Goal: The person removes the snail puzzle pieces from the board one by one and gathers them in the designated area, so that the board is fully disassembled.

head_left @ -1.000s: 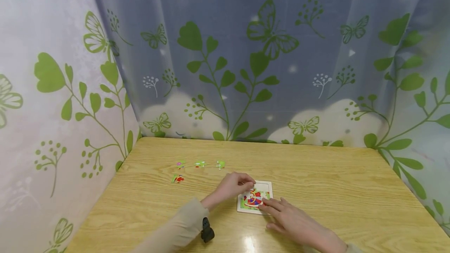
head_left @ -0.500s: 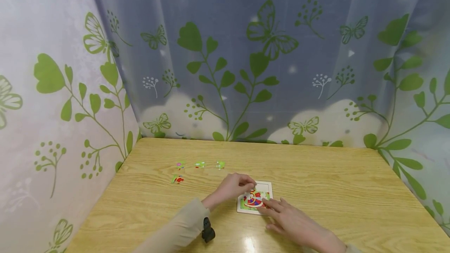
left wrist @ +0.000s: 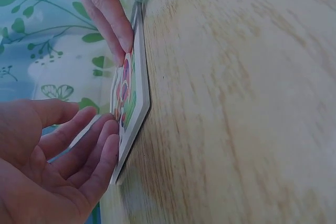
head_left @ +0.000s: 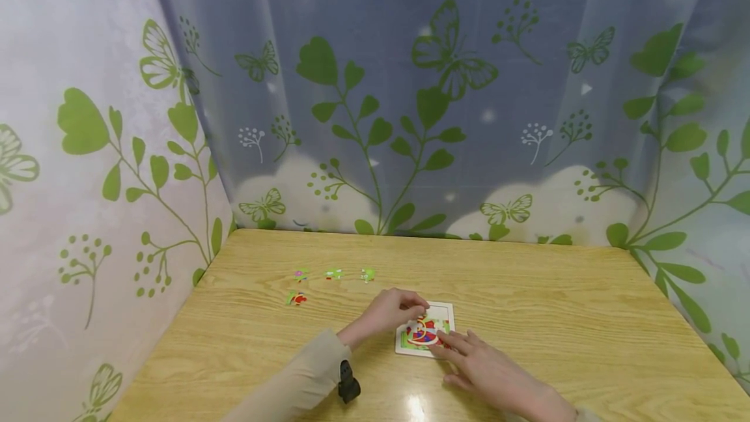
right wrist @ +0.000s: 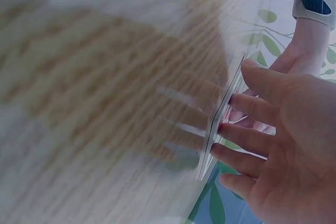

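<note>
A square jigsaw puzzle tray (head_left: 401, 351) with a pale rim lies flat near the front middle of the table. Red, blue and green pieces (head_left: 423, 333) fill its nearer part, while its far right part shows bare board. My left hand (head_left: 391, 311) is over the tray's far left side, and in the left wrist view its loosely bent fingertips (left wrist: 111, 129) touch the puzzle, thumb apart from it. At the near right, my right hand (head_left: 492, 370) rests its extended fingertips on the pieces. The right wrist view shows those fingers (right wrist: 244, 137) spread over the tray's edge.
Several loose puzzle pieces lie at the table's back left, among them a green one (head_left: 367, 275), one with a pink flower (head_left: 301, 275) and a red-and-green one (head_left: 296, 299). Patterned curtains (head_left: 375, 116) stand behind the wooden table (head_left: 556, 305). A black strap (head_left: 348, 384) hangs at the left sleeve.
Both hands stay almost in place on the tray. The left hand shifts very slightly to the right; the loose pieces have not moved.
</note>
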A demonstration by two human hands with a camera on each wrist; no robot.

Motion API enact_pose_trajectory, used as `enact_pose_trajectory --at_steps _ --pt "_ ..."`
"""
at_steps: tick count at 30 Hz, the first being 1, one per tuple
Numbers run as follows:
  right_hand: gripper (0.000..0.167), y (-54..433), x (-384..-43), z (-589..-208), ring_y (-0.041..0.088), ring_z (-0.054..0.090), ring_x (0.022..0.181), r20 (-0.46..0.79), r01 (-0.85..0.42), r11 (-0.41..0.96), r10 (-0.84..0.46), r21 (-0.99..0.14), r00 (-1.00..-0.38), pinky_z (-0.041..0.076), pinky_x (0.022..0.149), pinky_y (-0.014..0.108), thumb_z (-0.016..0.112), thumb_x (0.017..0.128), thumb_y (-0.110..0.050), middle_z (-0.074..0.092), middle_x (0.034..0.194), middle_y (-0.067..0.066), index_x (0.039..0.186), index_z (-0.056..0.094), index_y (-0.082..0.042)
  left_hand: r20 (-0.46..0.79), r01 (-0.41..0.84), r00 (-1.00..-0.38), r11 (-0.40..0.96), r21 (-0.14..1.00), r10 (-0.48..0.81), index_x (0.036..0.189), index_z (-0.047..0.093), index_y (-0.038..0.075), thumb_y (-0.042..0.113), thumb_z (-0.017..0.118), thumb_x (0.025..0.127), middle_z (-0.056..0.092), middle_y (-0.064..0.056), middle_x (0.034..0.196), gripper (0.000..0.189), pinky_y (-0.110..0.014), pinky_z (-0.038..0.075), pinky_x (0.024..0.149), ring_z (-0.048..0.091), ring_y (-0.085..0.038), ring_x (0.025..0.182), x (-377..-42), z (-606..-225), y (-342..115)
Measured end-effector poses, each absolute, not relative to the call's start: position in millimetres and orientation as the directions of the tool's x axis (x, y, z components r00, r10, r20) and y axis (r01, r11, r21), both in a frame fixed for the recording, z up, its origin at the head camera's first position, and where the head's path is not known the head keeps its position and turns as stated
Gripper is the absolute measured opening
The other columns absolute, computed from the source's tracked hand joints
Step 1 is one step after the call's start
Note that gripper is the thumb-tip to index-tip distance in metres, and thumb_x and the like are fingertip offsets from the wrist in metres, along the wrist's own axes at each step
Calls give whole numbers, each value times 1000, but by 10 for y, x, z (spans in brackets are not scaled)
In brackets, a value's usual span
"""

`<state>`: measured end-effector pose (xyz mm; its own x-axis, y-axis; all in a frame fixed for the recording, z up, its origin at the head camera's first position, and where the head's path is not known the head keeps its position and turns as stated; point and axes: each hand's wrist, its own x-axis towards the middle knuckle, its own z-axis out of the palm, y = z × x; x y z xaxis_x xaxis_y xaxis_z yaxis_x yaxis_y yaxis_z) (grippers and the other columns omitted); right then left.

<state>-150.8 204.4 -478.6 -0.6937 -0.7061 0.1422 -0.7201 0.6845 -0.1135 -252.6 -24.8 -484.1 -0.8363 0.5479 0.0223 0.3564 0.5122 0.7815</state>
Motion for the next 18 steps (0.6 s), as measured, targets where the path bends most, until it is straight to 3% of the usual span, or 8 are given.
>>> enact_pose_trajectory --at_steps 9,18 --pt "49 2044 -1502 -4785 40 58 127 150 -728 677 -713 -104 -685 47 103 57 63 100 -36 57 143 18 140 60 -9 16 349 -837 510 786 548 113 76 12 23 62 102 76 0 102 20 -22 53 71 67 -8 89 -2516 -4816 -245" --pt "48 2041 -1496 -4794 39 59 125 171 -735 673 -718 -75 -675 49 101 56 65 98 -36 58 142 18 138 61 -9 22 355 -839 517 779 544 113 76 13 23 62 103 76 1 102 20 -23 54 78 68 -9 91 -2528 -4832 -239"
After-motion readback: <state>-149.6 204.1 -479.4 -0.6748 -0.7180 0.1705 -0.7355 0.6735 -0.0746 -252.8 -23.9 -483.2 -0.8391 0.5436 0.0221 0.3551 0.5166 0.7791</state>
